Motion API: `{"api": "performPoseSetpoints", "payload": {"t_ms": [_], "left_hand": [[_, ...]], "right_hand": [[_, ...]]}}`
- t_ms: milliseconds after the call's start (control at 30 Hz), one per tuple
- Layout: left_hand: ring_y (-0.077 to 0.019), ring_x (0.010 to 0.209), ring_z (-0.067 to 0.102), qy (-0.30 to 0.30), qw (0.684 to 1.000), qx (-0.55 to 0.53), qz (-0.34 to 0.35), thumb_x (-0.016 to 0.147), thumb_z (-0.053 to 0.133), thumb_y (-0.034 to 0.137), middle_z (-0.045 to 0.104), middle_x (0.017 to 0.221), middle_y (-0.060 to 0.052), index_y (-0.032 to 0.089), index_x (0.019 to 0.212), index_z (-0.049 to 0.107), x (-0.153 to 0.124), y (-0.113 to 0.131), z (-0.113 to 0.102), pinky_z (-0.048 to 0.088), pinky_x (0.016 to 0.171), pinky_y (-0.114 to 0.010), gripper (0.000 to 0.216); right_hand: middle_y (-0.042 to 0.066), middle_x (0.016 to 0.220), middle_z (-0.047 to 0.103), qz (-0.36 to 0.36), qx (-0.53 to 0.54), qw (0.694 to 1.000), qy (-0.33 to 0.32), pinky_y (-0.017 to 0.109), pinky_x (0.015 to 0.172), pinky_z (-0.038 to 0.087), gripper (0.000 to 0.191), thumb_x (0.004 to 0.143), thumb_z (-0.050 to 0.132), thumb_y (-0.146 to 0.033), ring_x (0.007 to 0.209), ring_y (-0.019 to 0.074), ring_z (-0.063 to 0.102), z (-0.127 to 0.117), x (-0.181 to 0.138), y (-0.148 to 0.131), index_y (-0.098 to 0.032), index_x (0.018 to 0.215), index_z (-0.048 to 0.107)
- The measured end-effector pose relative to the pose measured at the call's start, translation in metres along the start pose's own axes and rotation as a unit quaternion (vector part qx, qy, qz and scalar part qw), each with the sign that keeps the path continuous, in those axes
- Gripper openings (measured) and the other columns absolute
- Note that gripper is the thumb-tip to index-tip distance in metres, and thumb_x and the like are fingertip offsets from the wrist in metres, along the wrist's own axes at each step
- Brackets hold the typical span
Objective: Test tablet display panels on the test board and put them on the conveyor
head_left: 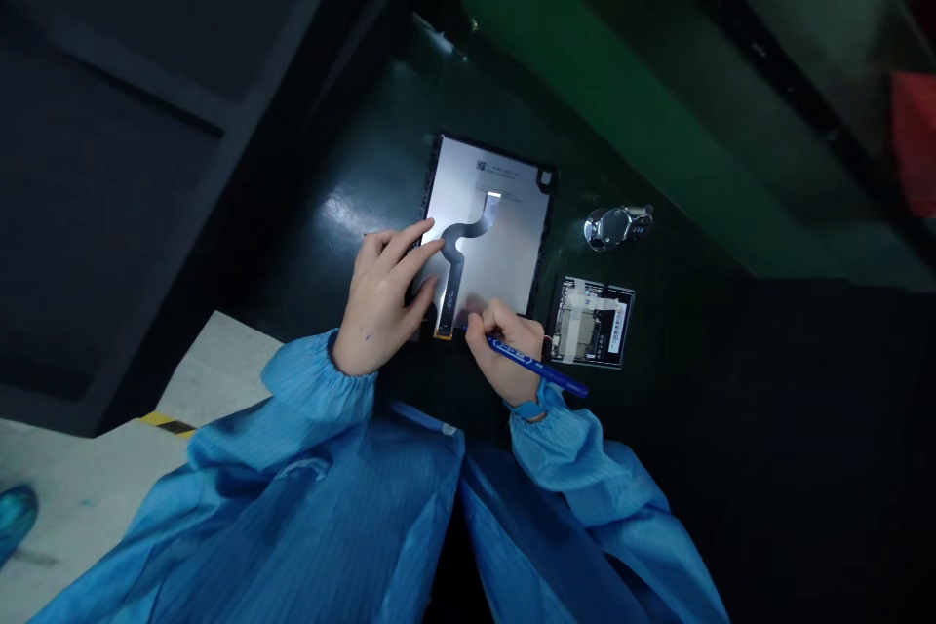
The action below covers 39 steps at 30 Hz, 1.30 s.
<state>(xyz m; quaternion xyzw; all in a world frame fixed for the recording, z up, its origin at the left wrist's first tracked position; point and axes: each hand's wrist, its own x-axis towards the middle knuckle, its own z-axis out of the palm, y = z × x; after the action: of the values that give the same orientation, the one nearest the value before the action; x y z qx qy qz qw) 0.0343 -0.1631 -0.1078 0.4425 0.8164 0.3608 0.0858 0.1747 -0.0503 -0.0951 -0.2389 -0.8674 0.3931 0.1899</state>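
Note:
A tablet-sized display panel (504,253) with a silvery back and a dark frame lies on the dark green work surface (343,263). A curved black flex cable (454,263) runs down its back to a gold-edged connector at the lower edge. My left hand (391,297) rests with fingers spread on the panel's left side, fingertips close to the cable. Gripped in my right hand (504,346) is a blue marker pen (541,368), its tip at the panel's lower edge. To the right of that hand lies a circuit board (591,322) with tape and a white label.
A shiny metal-and-glass object (618,226) sits above the circuit board. Along the back runs a green wall or panel (585,78). Dark cabinet-like panels (146,117) stand at the left, with pale floor (212,370) below. Something red (914,141) hangs at the far right.

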Motion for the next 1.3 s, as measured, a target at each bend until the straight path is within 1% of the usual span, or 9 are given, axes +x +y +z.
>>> {"api": "performPoseSetpoints", "payload": {"t_ms": [167, 300, 467, 600, 833, 967, 1067, 1167, 1300], "left_hand": [[-0.0309, 0.119, 0.048, -0.006, 1.0, -0.006, -0.014, 0.095, 0.046, 0.019, 0.042, 0.155, -0.012, 0.018, 0.137, 0.052, -0.001, -0.003, 0.001, 0.042, 0.102, -0.052, 0.043], [-0.0298, 0.119, 0.049, -0.005, 1.0, -0.017, -0.012, 0.096, 0.038, 0.015, 0.045, 0.152, -0.015, 0.014, 0.141, 0.048, -0.002, -0.003, -0.001, 0.043, 0.101, -0.051, 0.046], [-0.0288, 0.117, 0.051, -0.012, 0.999, -0.039, 0.002, 0.095, 0.038, 0.012, 0.047, 0.15, -0.016, 0.016, 0.145, 0.043, -0.011, 0.002, -0.003, 0.047, 0.098, -0.051, 0.051], [-0.028, 0.115, 0.052, -0.026, 0.999, -0.037, 0.0, 0.095, 0.04, 0.012, 0.048, 0.149, -0.015, 0.016, 0.146, 0.042, -0.025, 0.008, -0.003, 0.048, 0.097, -0.05, 0.051], [-0.0259, 0.107, 0.059, -0.002, 0.995, -0.089, -0.035, 0.095, 0.053, 0.024, 0.067, 0.123, -0.01, 0.018, 0.128, 0.062, -0.01, 0.017, -0.022, 0.051, 0.093, -0.044, 0.035], [-0.0185, 0.081, 0.067, -0.144, 0.936, -0.318, -0.051, 0.09, 0.064, 0.034, 0.073, 0.091, -0.006, 0.018, 0.117, 0.071, 0.024, 0.036, -0.028, 0.057, 0.077, -0.036, 0.032], [-0.0178, 0.077, 0.07, -0.23, 0.882, -0.407, -0.062, 0.084, 0.07, 0.037, 0.074, 0.086, -0.005, 0.015, 0.111, 0.073, 0.038, 0.054, -0.02, 0.059, 0.073, -0.036, 0.035], [-0.0161, 0.07, 0.068, -0.175, 0.919, -0.349, -0.047, 0.081, 0.075, 0.033, 0.074, 0.082, -0.004, 0.016, 0.105, 0.075, 0.039, 0.066, -0.006, 0.058, 0.066, -0.031, 0.03], [-0.0156, 0.065, 0.064, -0.101, 0.985, -0.128, 0.062, 0.086, 0.071, 0.027, 0.072, 0.079, -0.002, 0.02, 0.105, 0.075, 0.032, 0.073, 0.014, 0.053, 0.064, -0.029, 0.021]], "right_hand": [[-0.008, 0.053, 0.032, 0.077, 0.064, 0.994, 0.055, 0.021, 0.046, 0.031, 0.038, 0.087, 0.059, -0.026, 0.045, 0.0068, 0.034, -0.005, 0.004, 0.004, -0.022, 0.06, 0.033], [-0.004, 0.066, 0.057, 0.096, 0.131, 0.982, 0.096, 0.022, 0.05, 0.042, 0.022, 0.082, 0.072, -0.032, 0.055, 0.0091, 0.051, -0.031, 0.026, 0.004, -0.022, 0.073, 0.055], [0.005, 0.09, 0.071, 0.12, 0.158, 0.979, 0.041, 0.024, 0.055, 0.053, 0.019, 0.098, 0.05, -0.038, 0.071, 0.014, 0.067, -0.054, 0.055, 0.013, -0.023, 0.104, 0.06], [0.006, 0.108, 0.069, 0.098, 0.14, 0.985, -0.012, 0.034, 0.079, 0.058, 0.016, 0.088, 0.063, -0.027, 0.094, 0.0186, 0.069, -0.039, 0.068, 0.026, -0.022, 0.102, 0.059], [0.001, 0.089, 0.066, 0.018, 0.229, 0.97, -0.085, 0.034, 0.078, 0.055, 0.018, 0.083, 0.067, -0.023, 0.081, 0.0154, 0.065, -0.043, 0.068, 0.005, -0.023, 0.09, 0.051], [0.0, 0.086, 0.068, -0.043, 0.276, 0.955, -0.1, 0.037, 0.083, 0.054, 0.024, 0.088, 0.069, -0.03, 0.081, 0.0155, 0.066, -0.062, 0.055, -0.009, -0.024, 0.086, 0.045], [0.0, 0.088, 0.069, -0.042, 0.268, 0.961, -0.062, 0.035, 0.08, 0.055, 0.023, 0.088, 0.07, -0.032, 0.081, 0.0159, 0.067, -0.073, 0.04, -0.007, -0.024, 0.089, 0.049], [0.002, 0.097, 0.07, -0.012, 0.228, 0.974, -0.005, 0.036, 0.083, 0.056, 0.018, 0.09, 0.068, -0.031, 0.087, 0.0174, 0.068, -0.086, 0.023, 0.013, -0.025, 0.1, 0.054], [0.006, 0.116, 0.069, 0.031, 0.052, 0.996, 0.07, 0.044, 0.102, 0.049, 0.018, 0.093, 0.061, -0.027, 0.111, 0.023, 0.064, -0.1, 0.002, 0.06, -0.024, 0.11, 0.06]]}}
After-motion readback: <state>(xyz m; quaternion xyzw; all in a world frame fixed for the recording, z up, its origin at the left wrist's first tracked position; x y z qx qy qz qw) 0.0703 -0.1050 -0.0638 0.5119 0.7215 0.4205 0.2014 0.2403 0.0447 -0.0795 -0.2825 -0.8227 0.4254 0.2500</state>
